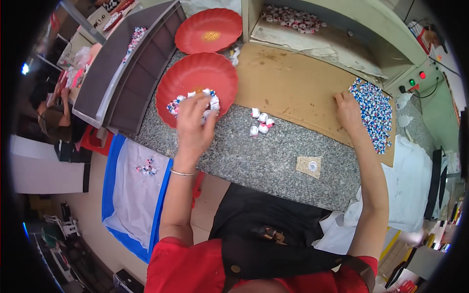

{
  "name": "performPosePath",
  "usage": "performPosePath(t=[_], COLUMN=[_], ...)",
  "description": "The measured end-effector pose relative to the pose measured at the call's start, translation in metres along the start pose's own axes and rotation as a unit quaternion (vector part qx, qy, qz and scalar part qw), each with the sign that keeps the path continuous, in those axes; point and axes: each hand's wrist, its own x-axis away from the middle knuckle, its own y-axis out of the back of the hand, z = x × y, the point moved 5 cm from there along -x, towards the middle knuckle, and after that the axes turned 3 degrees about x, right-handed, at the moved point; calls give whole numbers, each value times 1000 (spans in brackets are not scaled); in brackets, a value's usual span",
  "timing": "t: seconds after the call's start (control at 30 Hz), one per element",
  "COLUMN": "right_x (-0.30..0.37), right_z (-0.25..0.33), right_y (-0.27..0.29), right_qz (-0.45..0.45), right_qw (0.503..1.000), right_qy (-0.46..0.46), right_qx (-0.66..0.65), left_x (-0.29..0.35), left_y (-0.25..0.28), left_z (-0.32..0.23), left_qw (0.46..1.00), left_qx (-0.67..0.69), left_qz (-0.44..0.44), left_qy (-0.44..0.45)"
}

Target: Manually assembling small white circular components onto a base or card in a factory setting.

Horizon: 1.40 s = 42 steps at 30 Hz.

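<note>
My left hand is over the near red scalloped plate, its fingers bent down among small white pieces with blue and pink marks. Its fingertips are partly hidden and slightly blurred; a white piece shows by the thumb. On the brown cardboard, my right hand is closed, with fingertips pressed together. I cannot make out what they hold. Just right of it spreads a dense pile of small blue, white and red pieces. Between my hands, several white pieces lie on the grey speckled countertop.
A second red plate stands behind the first. Grey bins rise at left; a blue-rimmed, lined tub sits below. A shelf holds more pieces. A beige patch lies near the front edge. Someone else sits far left.
</note>
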Motion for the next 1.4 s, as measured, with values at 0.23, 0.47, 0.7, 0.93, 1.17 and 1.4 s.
performPosePath(t=[0.23, 0.47, 0.7, 0.93, 1.17, 1.4], right_x=[27, 57, 171, 226, 223, 213], right_z=[-2, 36, 80, 110, 112, 124], right_y=[-14, 25, 76, 99, 103, 85], right_qz=[32, -180, -259, -204, -247, -223], right_qw=[999, 978, 852, 870, 826, 821], right_qy=[-31, -100, -294, -358, -357, -352], right_qx=[-8, -29, -348, -271, -360, -390], left_x=[-8, -14, -19, 5, 24, 34], left_y=[-102, -136, -132, -166, -171, -156], left_z=[-57, -36, -23, -109, -144, -144], left_qw=[952, 902, 898, 671, 609, 619], left_qx=[45, 35, 87, 545, 591, 594], left_qz=[284, 386, 431, 468, 503, 495], left_qy=[-105, -189, 9, 182, 166, 136])
